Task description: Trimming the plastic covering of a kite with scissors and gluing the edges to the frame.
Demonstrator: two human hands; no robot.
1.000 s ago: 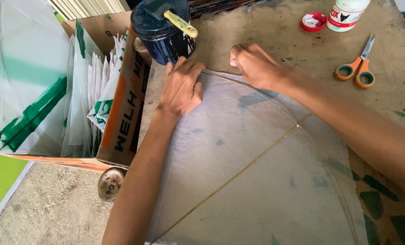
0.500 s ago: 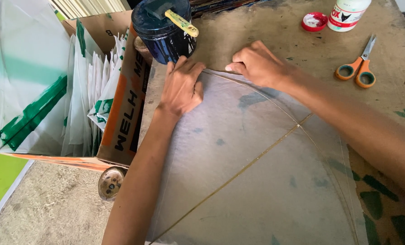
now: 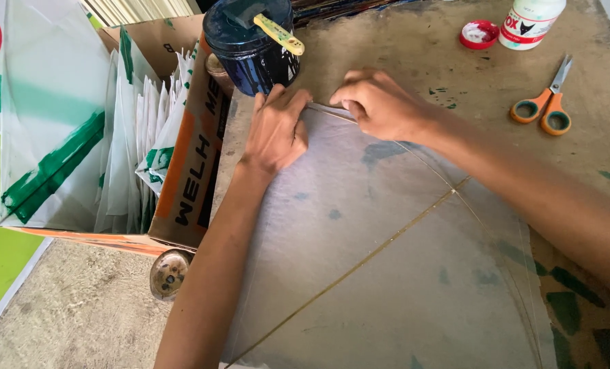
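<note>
Translucent kite sheet [image 3: 360, 273] is lying flat on the worn table [image 3: 414, 48], thin stick spine [image 3: 360, 263] running diagonally under it; looks feather-light, floppy and tear-prone, so best handled at the stick-backed edges, not mid-film. Left hand [image 3: 275, 130] is pressing palm-down, fingers spread, on the top corner while right hand [image 3: 380, 104] is pinching the folded top edge [image 3: 329, 109] there. Room is tight further out: cardboard box [image 3: 192, 157] is crowding the left edge, dark pot [image 3: 247, 44] sitting just beyond the corner, scissors [image 3: 544, 102] well clear on the right.
</note>
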